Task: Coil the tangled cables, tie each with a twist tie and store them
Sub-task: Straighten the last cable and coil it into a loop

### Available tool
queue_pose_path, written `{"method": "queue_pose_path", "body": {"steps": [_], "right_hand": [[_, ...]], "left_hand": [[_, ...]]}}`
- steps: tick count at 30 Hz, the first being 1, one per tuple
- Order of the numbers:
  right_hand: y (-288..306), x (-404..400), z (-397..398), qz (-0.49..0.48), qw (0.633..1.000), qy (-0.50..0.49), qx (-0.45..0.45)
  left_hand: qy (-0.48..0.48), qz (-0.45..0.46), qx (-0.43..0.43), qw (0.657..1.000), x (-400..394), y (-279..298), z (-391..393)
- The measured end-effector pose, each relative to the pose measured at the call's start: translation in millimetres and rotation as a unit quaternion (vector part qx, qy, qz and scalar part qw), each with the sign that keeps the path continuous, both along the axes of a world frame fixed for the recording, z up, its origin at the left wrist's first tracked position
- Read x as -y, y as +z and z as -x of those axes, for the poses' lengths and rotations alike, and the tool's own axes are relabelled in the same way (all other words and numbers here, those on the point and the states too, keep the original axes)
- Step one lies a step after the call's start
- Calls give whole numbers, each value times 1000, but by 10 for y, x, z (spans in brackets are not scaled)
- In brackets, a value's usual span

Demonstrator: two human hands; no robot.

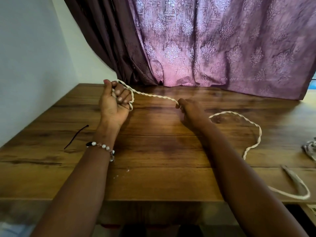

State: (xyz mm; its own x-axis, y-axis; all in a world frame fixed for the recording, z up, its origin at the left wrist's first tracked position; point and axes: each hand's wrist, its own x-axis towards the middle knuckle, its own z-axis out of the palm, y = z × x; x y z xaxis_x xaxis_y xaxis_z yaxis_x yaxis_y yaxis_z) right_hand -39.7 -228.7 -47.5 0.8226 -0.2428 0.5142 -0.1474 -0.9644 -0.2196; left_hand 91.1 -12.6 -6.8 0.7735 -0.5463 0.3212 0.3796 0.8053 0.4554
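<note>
A white twisted cable [153,95] runs taut between my two hands above the wooden table [153,151]. My left hand [114,101], palm up, has its fingers curled round a loop of the cable. My right hand [188,110] pinches the same cable further along. Behind my right hand the cable trails in a loose curve [256,127] over the table to the right and ends in a loop near the front edge [299,194]. A thin dark twist tie [76,136] lies on the table to the left of my left forearm.
A grey bundle of cable [310,149] shows at the table's right edge. A purple patterned curtain [213,45] hangs along the back of the table, and a white wall [30,65] stands to the left.
</note>
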Motion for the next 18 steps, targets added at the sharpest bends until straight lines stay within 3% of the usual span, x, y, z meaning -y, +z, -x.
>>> {"method": "queue_pose_path", "body": {"steps": [5, 7, 11, 16, 18], "right_hand": [[159, -336, -14, 168, 973, 64, -143], [180, -477, -36, 219, 964, 117, -100], [241, -568, -74, 171, 968, 175, 44], [367, -453, 72, 25, 973, 128, 189], [362, -372, 86, 21, 973, 104, 204]], "left_hand": [[124, -153, 54, 979, 125, -42, 25], [142, -213, 124, 959, 168, -78, 38], [124, -372, 257, 883, 315, -289, 75], [66, -439, 336, 831, 396, -324, 293], [42, -426, 339, 838, 406, -305, 344]]}}
